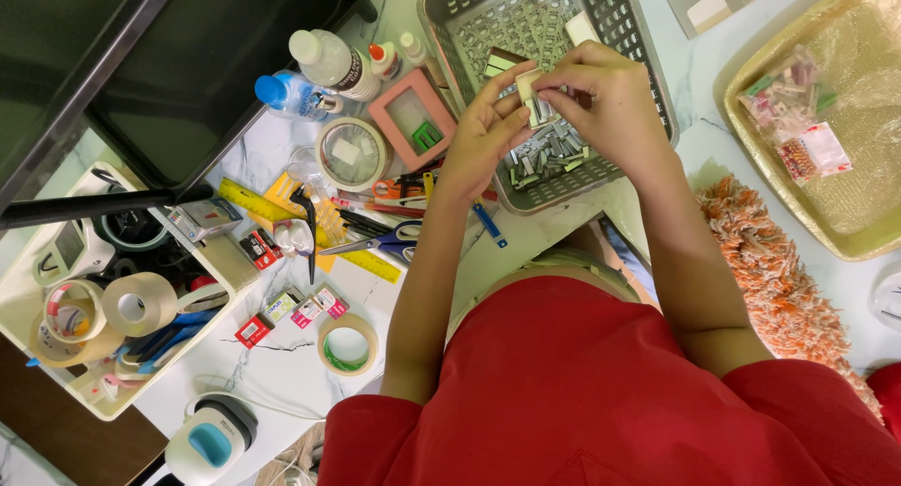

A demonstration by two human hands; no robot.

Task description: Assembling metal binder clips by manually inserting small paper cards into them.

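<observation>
Both my hands are raised over a grey plastic basket (450, 26). My left hand (483, 134) and my right hand (605, 97) pinch one small pale box (533, 99) between their fingertips. Below the hands, a heap of several grey staple strips (549, 156) lies in the basket's near corner. Two more small boxes (502, 62) lie further back in the basket. My red shirt (582, 392) fills the lower middle of the view.
Left of the basket lie a pink frame box (413, 120), a tape roll (352, 153), bottles (328, 64), scissors (380, 245), a yellow ruler (310, 228) and small staple boxes (305, 308). A white bin (28, 331) holds tape rolls. A tan tray (845, 233) and an orange duster (770, 261) sit at right.
</observation>
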